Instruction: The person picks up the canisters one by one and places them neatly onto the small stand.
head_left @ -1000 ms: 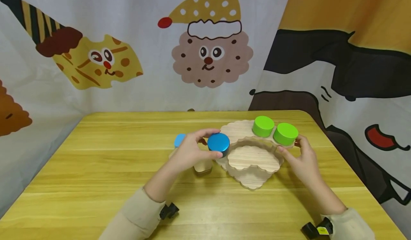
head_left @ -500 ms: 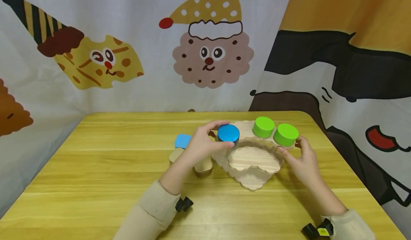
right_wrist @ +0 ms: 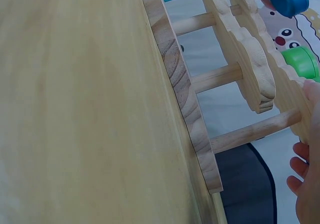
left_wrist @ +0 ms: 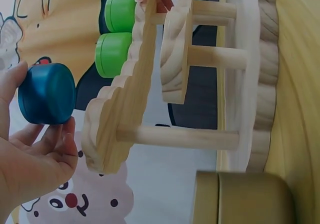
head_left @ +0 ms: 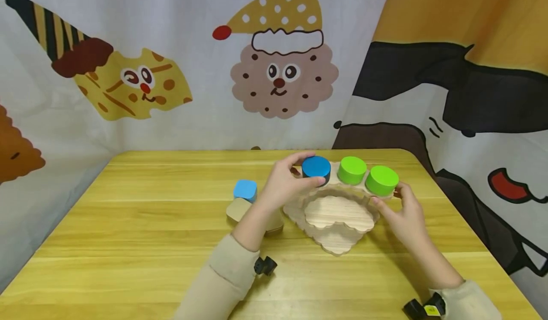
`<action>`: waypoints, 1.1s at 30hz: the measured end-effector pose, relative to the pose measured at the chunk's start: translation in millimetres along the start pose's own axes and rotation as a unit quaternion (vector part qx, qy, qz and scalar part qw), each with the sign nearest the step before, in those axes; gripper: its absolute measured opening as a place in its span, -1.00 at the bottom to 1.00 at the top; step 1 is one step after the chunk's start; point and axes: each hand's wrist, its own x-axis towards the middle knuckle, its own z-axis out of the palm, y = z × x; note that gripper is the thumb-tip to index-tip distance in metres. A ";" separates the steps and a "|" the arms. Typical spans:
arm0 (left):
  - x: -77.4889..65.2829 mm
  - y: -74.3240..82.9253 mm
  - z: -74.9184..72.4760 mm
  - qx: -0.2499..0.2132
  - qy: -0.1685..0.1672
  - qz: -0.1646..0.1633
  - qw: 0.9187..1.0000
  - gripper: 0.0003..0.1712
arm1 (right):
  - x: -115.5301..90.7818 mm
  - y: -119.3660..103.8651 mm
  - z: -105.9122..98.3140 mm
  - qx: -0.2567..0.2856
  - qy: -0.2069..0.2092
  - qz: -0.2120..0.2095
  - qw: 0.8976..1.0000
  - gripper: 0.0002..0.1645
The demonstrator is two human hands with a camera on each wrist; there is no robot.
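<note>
My left hand (head_left: 280, 184) pinches a blue cylinder block (head_left: 316, 165) between thumb and fingers. In the left wrist view the blue cylinder block (left_wrist: 47, 94) shows a gap from the top shelf of a tiered wooden stand (left_wrist: 125, 104). Two green cylinder blocks, one in the middle (head_left: 352, 169) and one at the right (head_left: 382, 179), sit on that scalloped shelf. At the shelf's right end my right hand (head_left: 406, 215) grips the edge, thumb in front, close beside the right green block. Round dowels join the stand's tiers, as the right wrist view shows.
Left of the stand lie a light blue rounded block (head_left: 245, 189) and a tan block (head_left: 237, 208). Another tan block (head_left: 275, 224) is partly hidden behind my left forearm. A printed cartoon curtain (head_left: 171, 130) hangs behind the wooden table (head_left: 150, 244).
My left hand has carried the blue cylinder block right and away from me, from the stand's left side to over the top shelf's left end. My right hand has stayed at the shelf.
</note>
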 end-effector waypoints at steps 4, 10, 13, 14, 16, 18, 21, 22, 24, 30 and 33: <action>5.1 -2.4 5.4 -0.009 0.004 -0.005 1.000 -0.34 | -1.1 0.1 0.0 0.003 0.002 -0.002 1.000 -0.29; 9.4 -6.1 10.7 0.002 0.014 -0.006 1.000 -0.30 | -0.1 0.8 0.0 0.007 0.005 -0.011 1.000 -0.30; 11.6 -7.9 13.4 0.003 0.015 -0.005 1.000 -0.30 | -0.2 1.2 0.5 0.007 0.005 -0.013 1.000 -0.30; 12.5 -8.1 14.2 0.000 0.014 -0.007 1.000 -0.29 | -0.2 1.0 0.4 0.007 0.004 -0.013 1.000 -0.30; 14.6 -7.7 15.9 -0.009 0.013 -0.012 1.000 -0.30 | -0.2 0.8 0.4 0.007 0.004 -0.012 1.000 -0.29; 17.1 -6.5 17.4 -0.011 0.010 -0.016 1.000 -0.30 | -0.2 0.8 0.5 0.006 0.006 -0.012 1.000 -0.30; 21.0 -6.5 19.4 -0.009 0.006 -0.018 1.000 -0.29 | -0.1 1.1 0.8 0.004 0.006 -0.012 1.000 -0.30; 22.3 -7.0 19.9 -0.007 0.005 -0.019 1.000 -0.29 | 0.0 1.2 0.8 0.004 0.005 -0.012 1.000 -0.30; 24.4 -8.5 21.2 -0.002 0.004 -0.019 1.000 -0.28 | 0.1 1.2 0.8 0.004 0.005 -0.012 1.000 -0.30; 28.8 -13.0 24.6 0.000 -0.006 -0.026 1.000 -0.26 | -0.1 0.6 0.2 0.002 0.001 -0.006 1.000 -0.29; 30.3 -14.4 25.6 0.003 -0.009 -0.028 1.000 -0.26 | -0.1 0.3 0.1 0.001 0.001 -0.005 1.000 -0.28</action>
